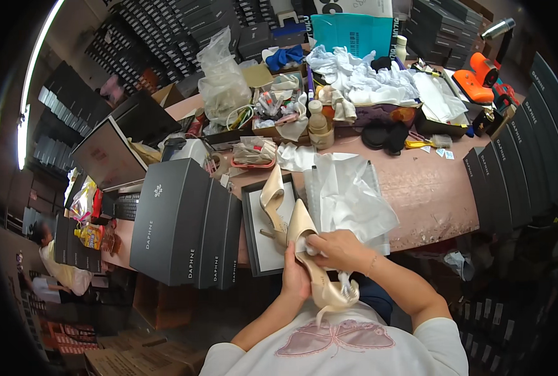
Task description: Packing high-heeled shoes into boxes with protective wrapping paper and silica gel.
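Observation:
A pale gold pointed high-heeled shoe (317,276) is held over my lap, its toe pointing away from me. My left hand (296,277) wraps round its left side near the middle. At the shoe's opening, the closed fingers of my right hand (340,250) reach in beside a bit of white, which may be paper or lining; what they pinch is hidden. A matching shoe (271,199) lies in the open dark grey box (250,235) just beyond my left hand. White tissue paper (354,194) is spread on the table right of that box.
Dark shoe boxes (172,225) stand at the left, and more boxes (511,169) form a row at the right. Along the back of the pink table (426,200) are crumpled white paper (366,75), a bottle (317,122), an orange tape dispenser (476,81) and trays of small items.

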Available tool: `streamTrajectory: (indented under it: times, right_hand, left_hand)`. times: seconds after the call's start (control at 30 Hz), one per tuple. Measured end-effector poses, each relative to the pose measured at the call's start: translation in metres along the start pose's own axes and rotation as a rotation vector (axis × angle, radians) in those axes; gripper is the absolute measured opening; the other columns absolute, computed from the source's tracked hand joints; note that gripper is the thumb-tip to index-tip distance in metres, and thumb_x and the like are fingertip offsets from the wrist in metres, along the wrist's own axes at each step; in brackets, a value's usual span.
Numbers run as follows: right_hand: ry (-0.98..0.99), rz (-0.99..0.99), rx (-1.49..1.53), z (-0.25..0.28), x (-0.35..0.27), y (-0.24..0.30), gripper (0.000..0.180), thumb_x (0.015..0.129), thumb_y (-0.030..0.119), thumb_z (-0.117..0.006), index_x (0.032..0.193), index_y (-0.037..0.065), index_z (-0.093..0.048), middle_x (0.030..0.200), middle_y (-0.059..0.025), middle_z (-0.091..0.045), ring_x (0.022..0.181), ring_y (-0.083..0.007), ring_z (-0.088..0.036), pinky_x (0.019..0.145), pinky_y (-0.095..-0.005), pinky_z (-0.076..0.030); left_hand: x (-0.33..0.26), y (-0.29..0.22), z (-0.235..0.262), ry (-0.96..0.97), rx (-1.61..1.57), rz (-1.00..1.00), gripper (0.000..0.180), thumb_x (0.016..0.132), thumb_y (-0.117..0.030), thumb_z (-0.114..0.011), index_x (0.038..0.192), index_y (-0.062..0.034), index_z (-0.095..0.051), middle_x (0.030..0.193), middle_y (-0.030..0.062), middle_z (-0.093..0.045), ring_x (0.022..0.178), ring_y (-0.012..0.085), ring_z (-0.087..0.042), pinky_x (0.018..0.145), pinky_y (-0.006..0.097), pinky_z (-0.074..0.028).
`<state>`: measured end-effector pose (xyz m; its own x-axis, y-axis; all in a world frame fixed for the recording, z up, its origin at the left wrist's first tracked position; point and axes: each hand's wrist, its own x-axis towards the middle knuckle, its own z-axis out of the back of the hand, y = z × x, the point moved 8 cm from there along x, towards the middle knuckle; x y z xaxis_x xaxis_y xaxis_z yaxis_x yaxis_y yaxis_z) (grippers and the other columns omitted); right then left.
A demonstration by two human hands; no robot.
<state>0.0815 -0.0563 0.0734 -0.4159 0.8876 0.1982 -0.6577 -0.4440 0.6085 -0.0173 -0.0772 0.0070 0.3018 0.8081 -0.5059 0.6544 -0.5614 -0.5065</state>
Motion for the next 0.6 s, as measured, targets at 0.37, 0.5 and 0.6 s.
streamTrajectory:
  times: [0.37, 0.5, 0.6]
  right_hand:
    - [-0.002, 0.253, -0.381, -0.020, 0.009, 0.020, 0.023, 0.071, 0.016, -0.068, 0.088, 0.007, -0.055, 0.075, -0.0041, -0.055, 0.068, -0.0213, -0.062, 0.064, -0.0340, -0.047]
    - [-0.016, 0.255, -0.302, -0.019, 0.002, 0.014, 0.021, 0.068, 0.014, -0.068, 0.083, 0.008, -0.054, 0.070, -0.0038, -0.053, 0.065, -0.0224, -0.060, 0.059, -0.0350, -0.047]
    - [-0.261, 0.167, -0.270, 0.022, -0.024, 0.016, 0.028, 0.060, 0.011, -0.073, 0.081, 0.007, -0.054, 0.070, -0.0049, -0.054, 0.064, -0.0222, -0.059, 0.056, -0.0349, -0.048]
  left_hand:
    - [-0.001, 0.015, 0.002, 0.023, 0.022, 0.116, 0.058, 0.098, -0.055, -0.032, 0.137, -0.0126, -0.039, 0.130, 0.0078, -0.049, 0.118, 0.0217, -0.048, 0.100, 0.041, -0.040]
    - [-0.009, 0.005, 0.002, -0.034, 0.030, 0.043, 0.058, 0.099, -0.054, -0.030, 0.137, -0.0120, -0.039, 0.131, 0.0078, -0.050, 0.118, 0.0243, -0.050, 0.099, 0.043, -0.042]
    - [0.013, -0.008, 0.028, -0.003, 0.031, 0.041, 0.063, 0.095, -0.062, -0.028, 0.128, -0.0110, -0.047, 0.112, 0.0109, -0.057, 0.098, 0.0244, -0.057, 0.081, 0.041, -0.050]
